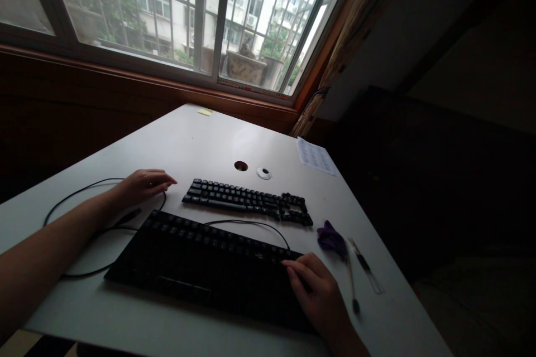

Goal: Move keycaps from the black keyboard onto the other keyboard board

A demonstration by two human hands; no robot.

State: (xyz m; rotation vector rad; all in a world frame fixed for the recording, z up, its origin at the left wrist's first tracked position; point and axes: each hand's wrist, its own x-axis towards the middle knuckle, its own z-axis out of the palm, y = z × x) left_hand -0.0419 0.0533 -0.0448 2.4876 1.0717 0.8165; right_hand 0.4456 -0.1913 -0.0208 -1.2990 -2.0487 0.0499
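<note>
A black keyboard lies at a slant on the white table, with keycaps seen along its far rows; its nearer part is too dark to make out. My right hand is over its right end, thumb and forefinger pinched close to the key rows; whatever is between the fingertips is hidden. Beyond the keyboard, loose black keycaps are laid out in rows like a keyboard's layout, with a gap toward their right. My left hand rests on the table left of these keycaps, fingers stretched loosely toward them, holding nothing visible.
A black cable loops around my left forearm. On the right lie a purple cloth, a thin brush and a wire keycap puller. Farther back are a cable hole, its round cover and a printed sheet.
</note>
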